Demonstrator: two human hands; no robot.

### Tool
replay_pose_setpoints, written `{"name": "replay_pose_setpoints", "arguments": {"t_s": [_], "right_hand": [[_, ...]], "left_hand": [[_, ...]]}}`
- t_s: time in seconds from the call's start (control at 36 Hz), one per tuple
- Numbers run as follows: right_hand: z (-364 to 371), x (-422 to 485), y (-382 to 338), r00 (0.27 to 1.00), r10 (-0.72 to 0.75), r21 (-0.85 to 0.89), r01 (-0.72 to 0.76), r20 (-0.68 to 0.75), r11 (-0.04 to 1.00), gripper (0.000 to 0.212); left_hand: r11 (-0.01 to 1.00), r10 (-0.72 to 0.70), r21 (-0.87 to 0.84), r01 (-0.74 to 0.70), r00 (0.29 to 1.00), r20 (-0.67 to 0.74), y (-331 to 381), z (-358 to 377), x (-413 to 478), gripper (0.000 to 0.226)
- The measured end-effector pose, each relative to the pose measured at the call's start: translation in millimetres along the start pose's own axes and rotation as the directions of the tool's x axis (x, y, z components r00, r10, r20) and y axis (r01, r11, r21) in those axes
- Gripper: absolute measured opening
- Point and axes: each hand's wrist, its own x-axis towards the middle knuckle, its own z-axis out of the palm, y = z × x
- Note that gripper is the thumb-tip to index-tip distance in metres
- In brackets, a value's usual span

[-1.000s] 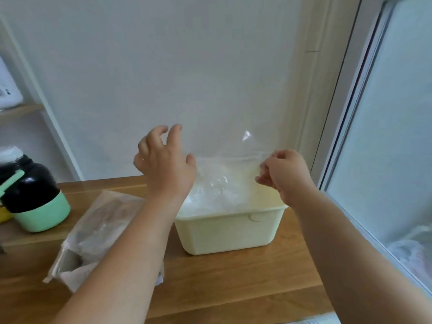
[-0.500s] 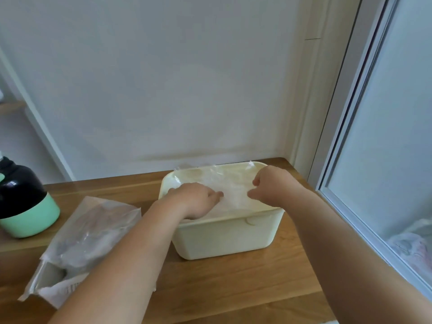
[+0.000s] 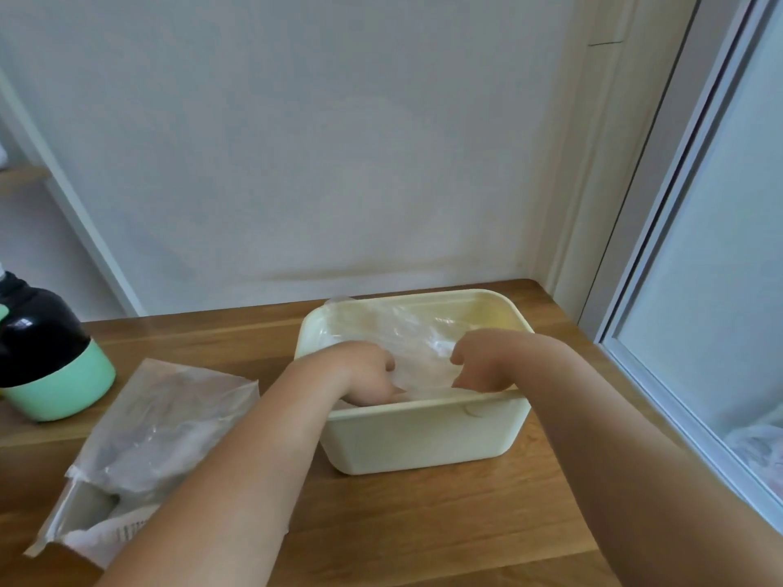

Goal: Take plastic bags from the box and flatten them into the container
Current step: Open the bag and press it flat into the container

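both grips have sunk lower into the cream container [image 3: 423, 438] since a moment ago, and the clear plastic bag [image 3: 419, 345] has gone down with them. left grip [image 3: 360, 374] and right grip [image 3: 478, 362] are each clenched on the bag, stretched between them inside the container. the box [image 3: 161, 425] of bags lies on the desk [image 3: 423, 523], left of the container

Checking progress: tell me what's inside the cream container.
Clear crumpled plastic bags lie in the cream rectangular plastic container, left hand and right hand gripping them. They hide its floor.
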Motion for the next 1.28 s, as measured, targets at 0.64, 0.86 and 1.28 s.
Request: {"name": "replay_pose_setpoints", "arguments": {"t_s": [0.64, 0.86, 1.28], "right_hand": [[9, -63, -103, 0.724, -0.231, 0.402, 0.585, -0.65, 0.704, 0.027], [34, -56, -157, 0.77, -0.388, 0.506, 0.63, -0.507, 0.588, 0.042], [-15, -61, -129, 0.774, 0.174, 0.758, 0.632, -0.609, -0.161, 0.025]], "left_hand": [[0.887, -0.262, -0.442, -0.138, 0.638, -0.725, -86, 14, -137, 0.043], [0.817, -0.343, -0.563, -0.123, 0.681, -0.647, -120, 46, -161, 0.03], [0.266, -0.357, -0.798, -0.54, 0.714, -0.602, -99, 34, -150, 0.081]]}}
